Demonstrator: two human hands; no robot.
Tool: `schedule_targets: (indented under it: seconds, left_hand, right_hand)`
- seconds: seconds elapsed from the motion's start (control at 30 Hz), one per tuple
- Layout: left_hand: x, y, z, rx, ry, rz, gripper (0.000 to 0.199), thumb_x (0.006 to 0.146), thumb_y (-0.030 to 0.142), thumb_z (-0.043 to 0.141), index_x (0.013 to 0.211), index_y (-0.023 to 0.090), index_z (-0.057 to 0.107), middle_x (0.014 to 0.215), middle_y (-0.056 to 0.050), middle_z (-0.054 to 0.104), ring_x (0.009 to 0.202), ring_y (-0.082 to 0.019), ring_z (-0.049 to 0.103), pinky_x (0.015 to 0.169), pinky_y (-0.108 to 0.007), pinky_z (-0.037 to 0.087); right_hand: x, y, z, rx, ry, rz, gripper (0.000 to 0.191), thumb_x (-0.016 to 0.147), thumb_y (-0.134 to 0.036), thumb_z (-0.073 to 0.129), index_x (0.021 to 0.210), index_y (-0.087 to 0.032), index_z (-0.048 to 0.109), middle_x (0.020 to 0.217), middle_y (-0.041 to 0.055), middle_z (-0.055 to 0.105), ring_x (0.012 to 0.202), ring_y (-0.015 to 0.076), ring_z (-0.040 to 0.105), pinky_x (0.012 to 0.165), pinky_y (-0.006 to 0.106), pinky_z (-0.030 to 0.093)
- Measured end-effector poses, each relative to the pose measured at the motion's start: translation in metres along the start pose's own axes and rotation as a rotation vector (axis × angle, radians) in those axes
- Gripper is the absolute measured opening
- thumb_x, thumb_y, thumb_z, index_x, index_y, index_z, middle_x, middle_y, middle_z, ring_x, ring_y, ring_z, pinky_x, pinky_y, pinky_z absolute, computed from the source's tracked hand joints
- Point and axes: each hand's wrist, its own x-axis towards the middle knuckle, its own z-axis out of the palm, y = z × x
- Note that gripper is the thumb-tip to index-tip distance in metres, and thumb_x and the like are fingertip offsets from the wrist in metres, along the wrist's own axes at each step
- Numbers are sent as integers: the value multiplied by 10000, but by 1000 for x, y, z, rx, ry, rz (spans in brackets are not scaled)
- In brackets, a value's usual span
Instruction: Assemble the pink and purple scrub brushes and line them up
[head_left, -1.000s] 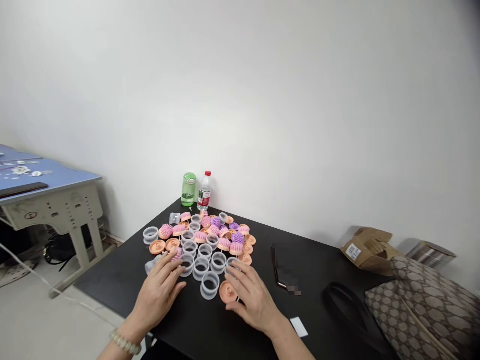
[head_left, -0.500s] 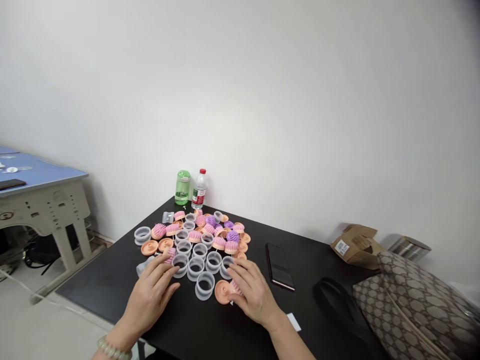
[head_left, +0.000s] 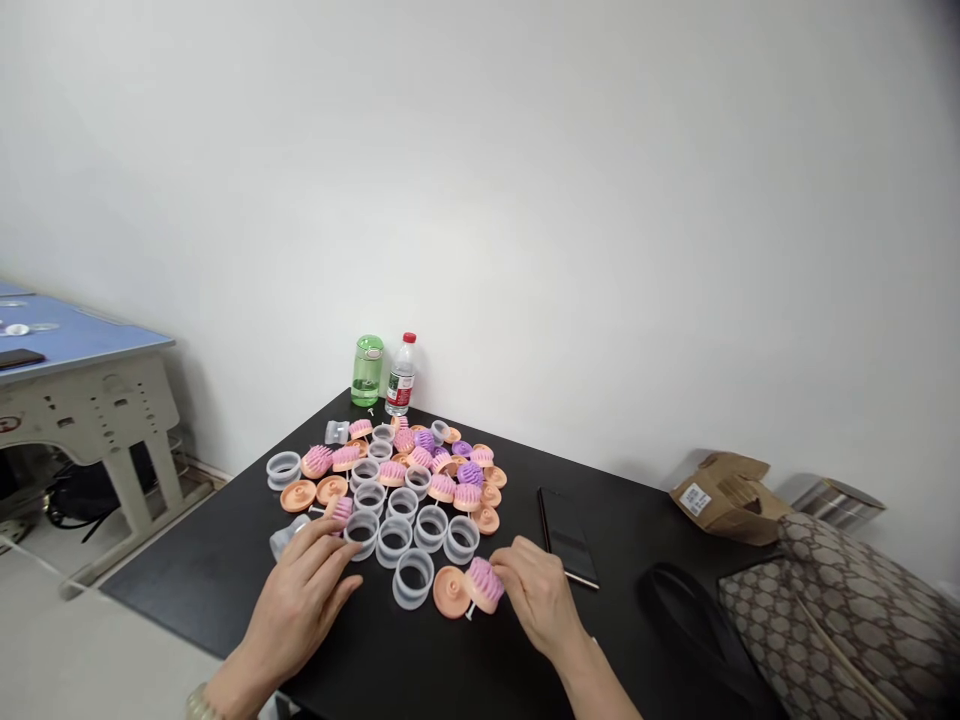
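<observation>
My left hand (head_left: 304, 590) rests on the near left of the table, open, fingers stretched out beside clear plastic rings (head_left: 362, 535). Its fingertips are close to a pink-bristled brush head (head_left: 339, 512) and a clear piece (head_left: 288, 537) lying on its side. My right hand (head_left: 534, 588) has curled fingers, closed at the right edge of another pink-bristled brush head (head_left: 484, 585) with a peach base. That head is tilted, and a white pin (head_left: 470, 611) sticks out below it. Just left of it lies a peach disc (head_left: 451, 592). The right fingertips are partly hidden.
Several more pink and purple brush heads (head_left: 470, 474), peach discs and clear rings cover the black table's middle. A green bottle (head_left: 367, 370) and a red-capped bottle (head_left: 401, 376) stand behind. To the right are a phone (head_left: 568, 538), a cardboard box (head_left: 724, 496) and a patterned bag (head_left: 847, 620).
My right hand has shifted right and curled its fingers, uncovering the tilted brush head and the ring beside it. My left hand has stayed nearly still. The view has turned slightly.
</observation>
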Motion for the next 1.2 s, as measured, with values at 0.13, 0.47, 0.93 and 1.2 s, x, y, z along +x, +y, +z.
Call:
schedule_targets:
  seconds: [0.13, 0.47, 0.93, 1.2]
  left_hand:
    - [-1, 3, -1, -55, -11, -5, 147, 978, 239, 523, 972, 177, 656, 803, -45, 651, 896, -216, 609, 796, -323, 499]
    - [-3, 8, 2, -18, 21, 61, 388, 992, 187, 458, 606, 190, 492, 585, 2, 509, 581, -151, 453, 594, -274, 397]
    - [-5, 12, 2, -32, -22, 109, 399, 939, 67, 441, 562, 195, 471, 524, 9, 496, 505, -132, 470, 599, -264, 397]
    - [-11, 7, 5, -6, -50, 94, 397, 943, 89, 448, 562, 196, 473, 524, 4, 499, 500, -133, 469, 538, -275, 330]
  right_hand:
    - [-2, 7, -1, -39, -28, -65, 508, 1069, -358, 330, 674, -195, 606, 568, 16, 555, 527, 150, 494, 518, 287, 318]
    - [-2, 7, -3, -86, -5, -165, 517, 1076, -343, 312, 662, -182, 578, 565, 19, 548, 537, 143, 465, 535, 285, 279]
    - [1, 3, -8, -87, -6, -208, 533, 1078, -335, 293, 657, -179, 579, 538, 11, 524, 524, 143, 425, 533, 297, 256]
    - [1, 4, -11, -49, 9, -166, 509, 1075, -369, 306, 727, -168, 619, 590, 26, 560, 559, 151, 457, 546, 293, 285]
